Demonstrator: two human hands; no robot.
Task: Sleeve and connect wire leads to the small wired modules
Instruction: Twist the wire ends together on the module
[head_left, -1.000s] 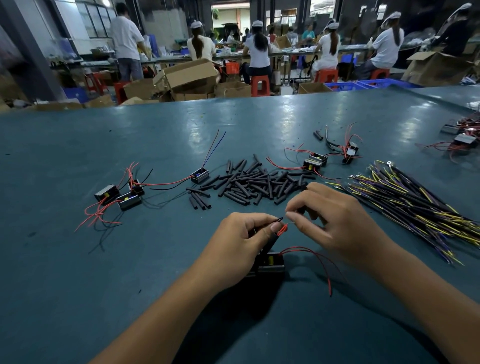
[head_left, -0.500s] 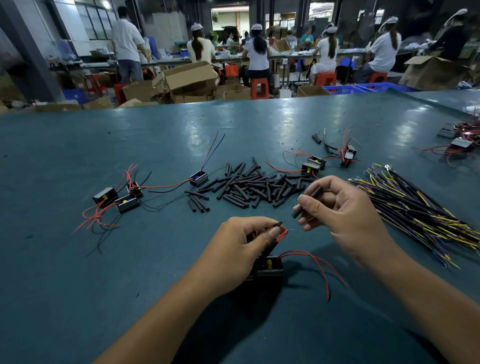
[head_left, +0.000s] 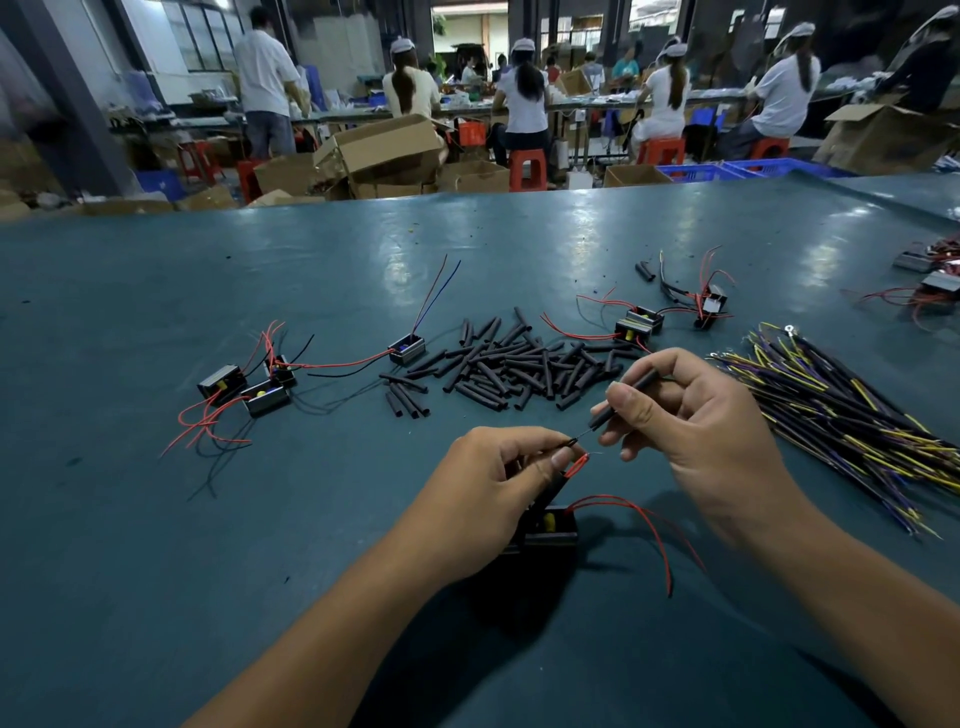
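Nearest the camera, two bare forearms reach out over a teal table (head_left: 156, 597). A black module (head_left: 550, 525) sits on the table under the left hand (head_left: 488, 493), with a red lead (head_left: 644, 525) curving off to its right and ending free on the table. The left hand pinches two short wire ends between thumb and forefinger: a red tip (head_left: 576, 464) with bare strands and a thin black one just above it. The right hand (head_left: 696, 431), slightly farther and to the right, grips a black sleeve (head_left: 631, 389) between thumb and fingers; the sleeve is tilted, its lower end aimed at the black wire end, with a thin wire showing between the two.

Beyond the hands lies a loose pile of sleeves (head_left: 519, 364), a few more set apart at its left. To the right spreads a bundle of wires (head_left: 841, 415) in yellow, purple and black. Left of the pile stand four modules (head_left: 249, 384) with red and black leads, one of them nearer the pile. Behind the pile to the right sit more modules (head_left: 644, 325), and others lie at the table's far right edge.

Past the table are cardboard boxes (head_left: 384, 150), red stools and people seated at long benches, backs turned.
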